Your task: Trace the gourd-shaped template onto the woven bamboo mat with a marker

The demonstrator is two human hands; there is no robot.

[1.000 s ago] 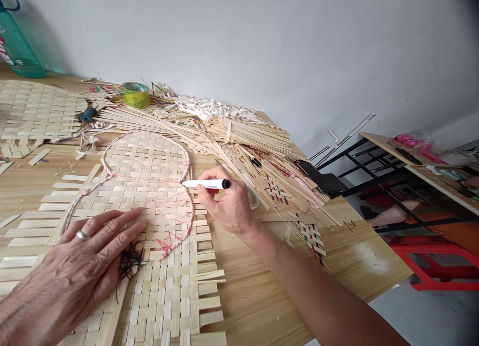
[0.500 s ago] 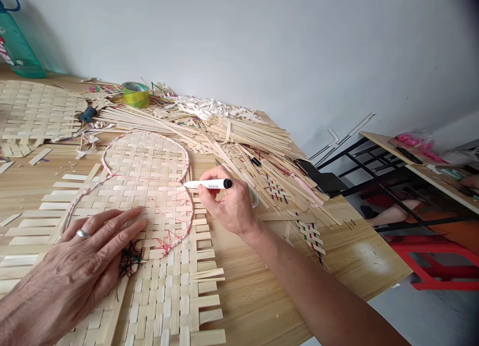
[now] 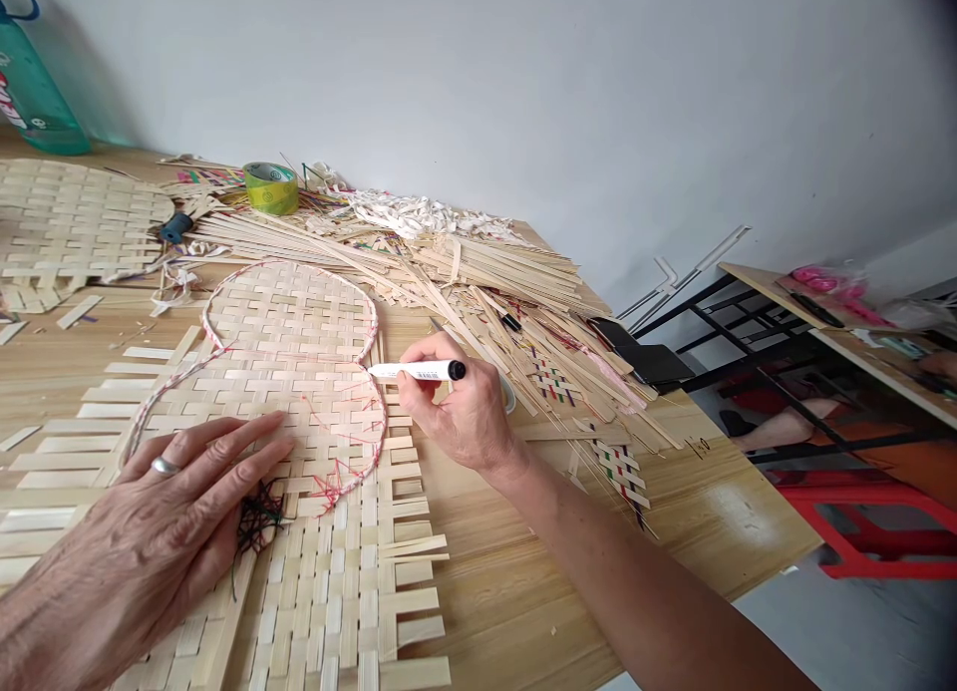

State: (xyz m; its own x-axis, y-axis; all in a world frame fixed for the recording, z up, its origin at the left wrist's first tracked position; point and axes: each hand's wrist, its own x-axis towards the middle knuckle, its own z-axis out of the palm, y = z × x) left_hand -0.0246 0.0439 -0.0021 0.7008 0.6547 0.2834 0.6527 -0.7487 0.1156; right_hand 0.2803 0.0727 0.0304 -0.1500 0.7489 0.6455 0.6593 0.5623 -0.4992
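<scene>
Two hands are at the table: right hand (image 3: 456, 412) grips a white marker (image 3: 419, 371), left hand (image 3: 142, 531) lies open and flat on the woven bamboo mat (image 3: 299, 372).

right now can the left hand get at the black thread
Likely yes: the left hand lies flat on the bamboo weave, right beside the black thread, with nothing between them. It appears to hold nothing, so a short slide across the weave should do.
</scene>
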